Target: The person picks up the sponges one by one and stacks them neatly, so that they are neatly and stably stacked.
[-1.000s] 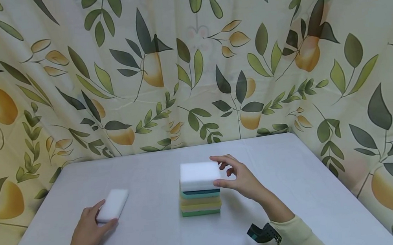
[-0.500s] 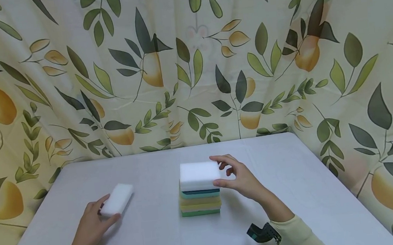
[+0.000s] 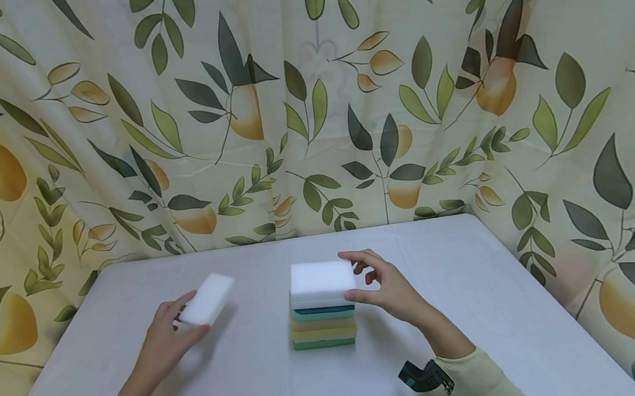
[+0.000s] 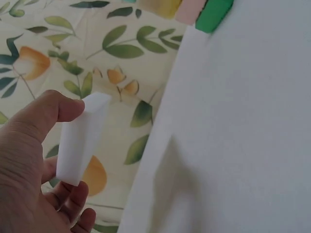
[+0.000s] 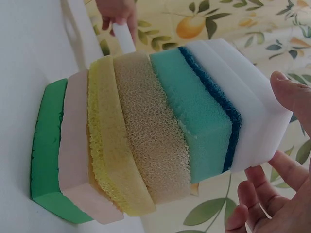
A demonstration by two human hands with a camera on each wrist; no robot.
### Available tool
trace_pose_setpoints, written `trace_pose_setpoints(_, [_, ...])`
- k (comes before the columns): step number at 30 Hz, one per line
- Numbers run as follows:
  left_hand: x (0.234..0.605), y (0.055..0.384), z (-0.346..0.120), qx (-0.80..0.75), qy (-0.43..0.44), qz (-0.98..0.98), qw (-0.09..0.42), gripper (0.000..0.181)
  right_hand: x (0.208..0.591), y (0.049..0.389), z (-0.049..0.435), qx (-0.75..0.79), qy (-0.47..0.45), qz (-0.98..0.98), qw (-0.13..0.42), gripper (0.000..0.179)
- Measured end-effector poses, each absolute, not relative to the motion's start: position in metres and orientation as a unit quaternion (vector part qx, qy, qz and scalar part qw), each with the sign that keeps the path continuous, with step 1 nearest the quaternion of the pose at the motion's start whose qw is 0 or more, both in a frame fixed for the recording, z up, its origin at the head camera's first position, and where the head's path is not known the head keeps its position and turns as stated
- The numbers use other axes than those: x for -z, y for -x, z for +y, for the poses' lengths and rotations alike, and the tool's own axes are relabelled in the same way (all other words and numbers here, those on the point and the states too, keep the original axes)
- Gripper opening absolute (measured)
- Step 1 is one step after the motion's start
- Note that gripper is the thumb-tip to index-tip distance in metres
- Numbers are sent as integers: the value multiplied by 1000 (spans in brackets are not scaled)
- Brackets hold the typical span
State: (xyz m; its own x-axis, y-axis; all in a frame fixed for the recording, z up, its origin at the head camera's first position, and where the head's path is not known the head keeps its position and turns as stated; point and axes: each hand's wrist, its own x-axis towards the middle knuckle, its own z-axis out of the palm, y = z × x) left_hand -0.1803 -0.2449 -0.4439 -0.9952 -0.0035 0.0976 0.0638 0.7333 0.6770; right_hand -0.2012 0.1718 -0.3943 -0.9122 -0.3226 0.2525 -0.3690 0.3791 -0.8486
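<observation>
My left hand (image 3: 162, 347) pinches a white sponge block (image 3: 208, 299) between thumb and fingers, tilted and lifted off the table, left of a sponge stack. In the left wrist view this sponge (image 4: 80, 145) stands out thin and smooth. My right hand (image 3: 398, 289) holds the right side of the white sponge layer (image 3: 322, 283) topping the stack, thumb at the front edge, forefinger at the back. Under it, the right wrist view shows a turquoise sponge (image 5: 199, 126) with a dark blue scouring layer, a coarse beige one (image 5: 150, 126), a yellow one (image 5: 114, 141), a pink one (image 5: 80, 155) and a green one (image 5: 48, 155) lowest.
A white cloth covers the table (image 3: 290, 392). Behind and at both sides hangs a curtain (image 3: 308, 97) printed with leaves and fruit. A black strapped device (image 3: 426, 377) sits at my right wrist, by a pale sleeve (image 3: 484, 379).
My left hand has raised the white sponge from the table and carried it right and farther back, toward the stack. The right hand and the stack stay as they were.
</observation>
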Motion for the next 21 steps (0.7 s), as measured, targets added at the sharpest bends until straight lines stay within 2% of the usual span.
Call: trace_pose_setpoints(21, [399,203,-200,390,99,-912,83,71,393,200,172,-516,-209,-830,23,62])
